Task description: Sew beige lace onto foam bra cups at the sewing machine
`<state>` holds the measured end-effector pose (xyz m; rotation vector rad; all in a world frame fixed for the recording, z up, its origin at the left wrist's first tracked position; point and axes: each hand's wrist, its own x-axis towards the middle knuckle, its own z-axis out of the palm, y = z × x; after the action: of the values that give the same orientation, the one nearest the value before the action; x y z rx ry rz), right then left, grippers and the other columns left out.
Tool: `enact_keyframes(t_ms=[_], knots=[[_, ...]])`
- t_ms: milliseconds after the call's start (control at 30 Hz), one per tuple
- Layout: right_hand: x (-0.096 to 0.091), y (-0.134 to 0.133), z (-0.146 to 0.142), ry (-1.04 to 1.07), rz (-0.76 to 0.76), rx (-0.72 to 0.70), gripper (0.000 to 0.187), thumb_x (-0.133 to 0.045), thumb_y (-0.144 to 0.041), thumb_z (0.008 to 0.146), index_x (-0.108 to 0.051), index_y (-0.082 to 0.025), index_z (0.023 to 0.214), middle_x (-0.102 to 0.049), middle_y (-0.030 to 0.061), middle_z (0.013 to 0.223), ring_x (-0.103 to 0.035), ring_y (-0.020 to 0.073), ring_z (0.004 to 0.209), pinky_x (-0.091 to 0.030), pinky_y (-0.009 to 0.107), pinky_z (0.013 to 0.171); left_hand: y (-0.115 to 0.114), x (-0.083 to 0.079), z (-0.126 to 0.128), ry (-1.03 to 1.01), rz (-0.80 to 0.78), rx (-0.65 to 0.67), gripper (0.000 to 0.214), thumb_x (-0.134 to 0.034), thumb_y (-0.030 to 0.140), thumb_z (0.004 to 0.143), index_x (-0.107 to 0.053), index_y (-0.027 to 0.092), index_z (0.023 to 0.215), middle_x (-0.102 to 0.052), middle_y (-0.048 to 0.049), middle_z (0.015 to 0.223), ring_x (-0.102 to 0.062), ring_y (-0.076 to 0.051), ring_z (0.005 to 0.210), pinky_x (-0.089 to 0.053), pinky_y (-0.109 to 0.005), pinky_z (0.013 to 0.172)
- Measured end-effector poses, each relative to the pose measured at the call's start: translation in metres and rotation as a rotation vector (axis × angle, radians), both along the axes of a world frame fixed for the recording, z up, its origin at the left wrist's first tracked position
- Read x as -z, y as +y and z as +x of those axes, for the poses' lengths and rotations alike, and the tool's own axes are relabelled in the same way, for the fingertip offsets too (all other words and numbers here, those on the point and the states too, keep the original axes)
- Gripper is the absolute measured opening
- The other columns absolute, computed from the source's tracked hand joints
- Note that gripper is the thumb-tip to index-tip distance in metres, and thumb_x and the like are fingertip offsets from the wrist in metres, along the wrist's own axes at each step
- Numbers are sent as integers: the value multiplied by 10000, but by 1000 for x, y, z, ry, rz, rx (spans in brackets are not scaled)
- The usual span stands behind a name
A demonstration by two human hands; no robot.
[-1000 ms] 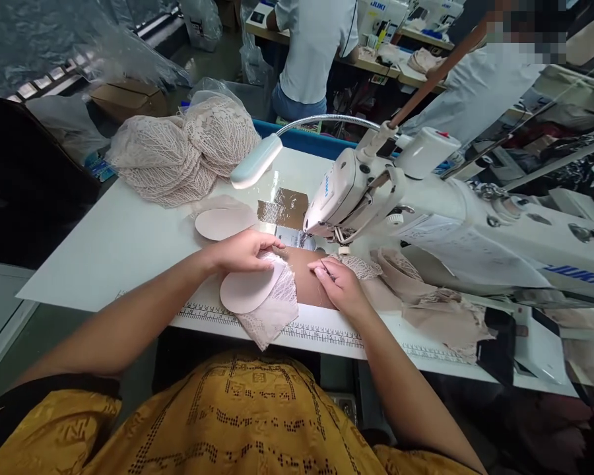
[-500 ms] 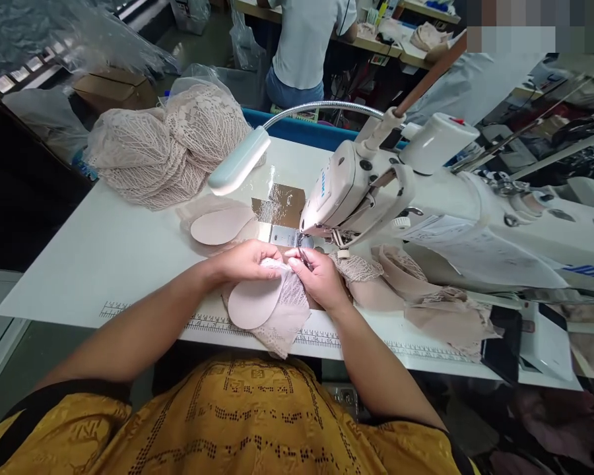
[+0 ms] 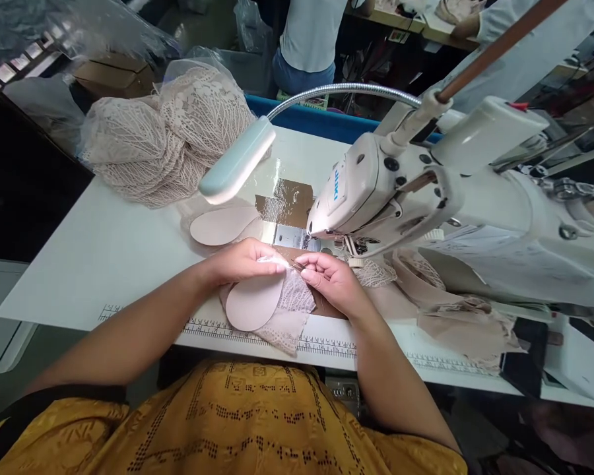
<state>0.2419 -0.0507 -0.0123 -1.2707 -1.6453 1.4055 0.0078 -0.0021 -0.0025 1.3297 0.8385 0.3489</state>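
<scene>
My left hand (image 3: 250, 258) is closed on the upper edge of a pale lace piece (image 3: 297, 293) with a smooth, drop-shaped bra cup pad (image 3: 255, 303). The piece hangs toward me over the table's front edge. In my right hand (image 3: 329, 277) are small thread snips (image 3: 297, 266), their thin metal tips pointing left at the lace edge by my left fingertips. Most of the snips is hidden by my fingers. Both hands are just in front of the needle area of a white sewing machine (image 3: 351, 191).
A second pad (image 3: 222, 225) lies behind my left hand. Bundled lace pieces (image 3: 163, 138) are piled at the back left, and more beige pieces (image 3: 455, 323) at the right. A lamp (image 3: 237, 161) overhangs the table (image 3: 79, 264). Beyond sits a person (image 3: 309, 39).
My right hand has shifted right, away from my left fingers, and the snips' tips now show between them. My left hand keeps its hold on the lace. The view has moved slightly.
</scene>
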Motion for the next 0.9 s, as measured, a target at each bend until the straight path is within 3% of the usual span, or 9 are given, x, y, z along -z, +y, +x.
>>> enact_keyframes(t_ms=[100,233,433,567,733,900], knots=[[-2,0,-1,18,-16,6,250,-620,-396,868,-641,-230,1054,-647,7,862,-604,147,793,-499,314,786,0,-2,1,0,11,14,304,-704,371,803,-751,121,970,-729,-83,903,-636,-164,790,-486,-258,700],[-7,1,-9,-11,14,-14,199,-631,-343,842,-655,-206,984,-650,25,895,-606,154,813,-500,307,757,0,-4,4,8,56,51,290,-680,364,817,-749,112,942,-703,-59,834,-589,-133,718,-442,-232,639],[-9,1,-19,-40,123,-30,161,-621,-322,854,-675,-215,962,-692,40,949,-642,178,865,-507,325,783,0,-3,6,-2,109,135,347,-636,416,836,-664,94,707,-471,17,596,-381,-79,560,-254,-210,494],[-6,0,-19,-65,137,-7,146,-609,-331,879,-690,-221,930,-697,33,911,-641,176,838,-503,320,757,0,-4,6,-5,86,147,391,-644,418,835,-550,123,595,-359,37,561,-293,-67,522,-184,-223,463],[-5,0,-18,-31,108,4,142,-621,-331,861,-681,-217,921,-689,27,883,-639,172,814,-507,311,727,-1,-4,7,-19,83,156,418,-651,419,833,-485,141,568,-331,38,562,-271,-65,517,-162,-230,458],[-12,2,-23,-128,199,-37,100,-611,-269,856,-688,-217,893,-697,20,870,-633,165,796,-488,295,711,-1,0,7,-34,85,155,443,-678,408,804,-435,150,537,-299,44,552,-249,-62,514,-147,-231,460]])
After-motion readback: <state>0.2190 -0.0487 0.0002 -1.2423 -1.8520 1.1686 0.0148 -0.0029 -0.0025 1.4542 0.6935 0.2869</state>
